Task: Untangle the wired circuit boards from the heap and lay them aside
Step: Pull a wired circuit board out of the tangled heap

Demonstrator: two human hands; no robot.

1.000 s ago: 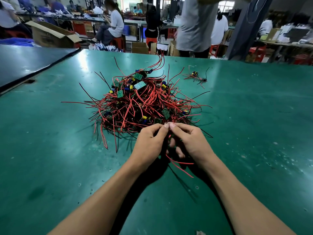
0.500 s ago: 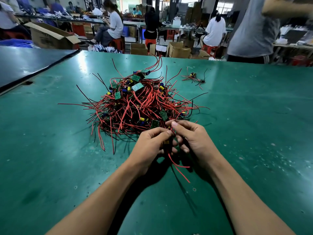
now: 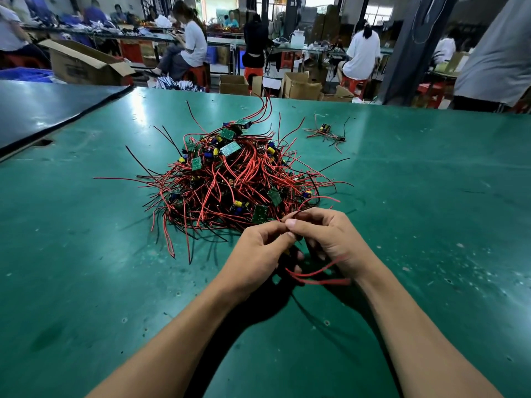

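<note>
Heap (image 3: pixel 230 185): big tangle of red and black wires with small green boards, lying on the green table (image 3: pixel 86 254) straight ahead of both hands, its near edge just beyond the fingertips.
Left hand (image 3: pixel 257 254): fingers curled, thumb tip against the right thumb; it pinches something small, and wires come out under the palm.
Right hand (image 3: pixel 330 239): fingers curled as well, pinching a red wire (image 3: pixel 324 197) that bends up and back over the near right edge of the heap.
Loose ends (image 3: pixel 316 278): two red wire ends stick out below the hands, toward the person, and look blurred.
Deciding relation: the held piece sits between the hands and the heap, and its wires run roughly from the heap toward the person, so I judge that the pull must go toward the body. The right hand is nearer to the bent wire.
Laid-aside bunch (image 3: pixel 326 133): far right behind the heap, well apart from it, on the right hand's side.
Hidden: the board in the hands is covered by the fingers. Whether the bent wire is free of the heap, I cannot tell. Black wires under the hands mix with the shadow.
</note>
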